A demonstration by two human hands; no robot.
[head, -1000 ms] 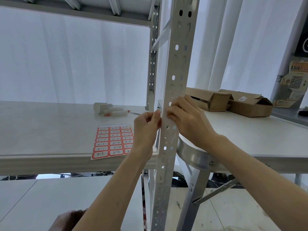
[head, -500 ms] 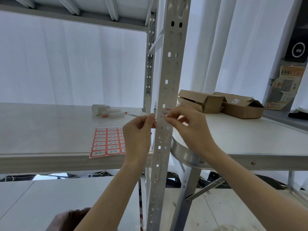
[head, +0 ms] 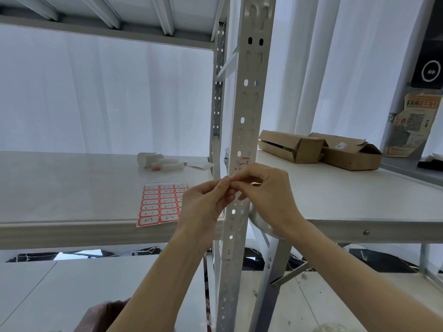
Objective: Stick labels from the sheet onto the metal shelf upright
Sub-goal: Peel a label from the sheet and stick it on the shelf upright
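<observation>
- Clinging to the perforated grey metal shelf upright [head: 242, 111]: one red-bordered white label [head: 242, 163], just above the hands.
- Left hand [head: 206, 202] and right hand [head: 266, 195] raised, fingertips pinched together, touching; anything held—cannot tell.
- Red-and-white label sheet [head: 159, 203] flat on white shelf board [head: 72, 188], left.

Red-bordered label sheet [head: 161, 204], grey upright [head: 249, 104]

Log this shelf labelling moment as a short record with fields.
upright: perforated metal shelf upright, standing vertical
stuck label: one red-bordered label on the upright, above the hands
label sheet: red-bordered label sheet flat on the shelf board
left hand: fingertips meeting the right hand in front of the upright
held item: too small to tell
</observation>
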